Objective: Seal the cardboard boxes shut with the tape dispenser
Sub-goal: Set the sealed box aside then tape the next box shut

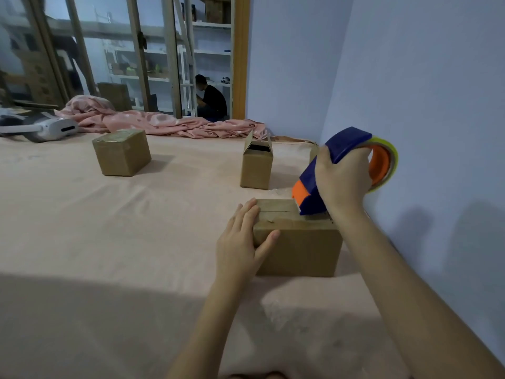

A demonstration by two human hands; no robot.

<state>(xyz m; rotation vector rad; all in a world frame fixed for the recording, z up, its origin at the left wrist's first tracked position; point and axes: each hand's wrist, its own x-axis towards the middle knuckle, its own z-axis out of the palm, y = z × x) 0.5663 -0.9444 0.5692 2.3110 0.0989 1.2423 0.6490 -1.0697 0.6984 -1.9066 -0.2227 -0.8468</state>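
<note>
Pink-covered surface [109, 242] carries everything; crumpled pink cloth [164, 123] along its far edge, white device [46, 128] far left. Three boxes plus maybe a 4th: far-left box [121, 151] w/ flaps down, looks closed, tape not clear enough to confirm; middle box [257, 165] w/ flaps standing up, plainly unsealed; a sliver of cardboard [313, 154] behind the dispenser, can't tell what it is; near box [299, 242] in front, flaps folded flat, centre seam showing on top.

Left hand [243, 236] steadies the near box at its left end, fingers over the top edge, thumb on the front face; right hand [343, 179] wrapped round the blue-orange tape dispenser [311, 187], its nose down on the box top toward the right end, roll [382, 165] tipped up and back.

Progress, as a guess: this strip only just starting, seam to the left not covered yet; middle box def. left to do, so roughly halfway at best.
</note>
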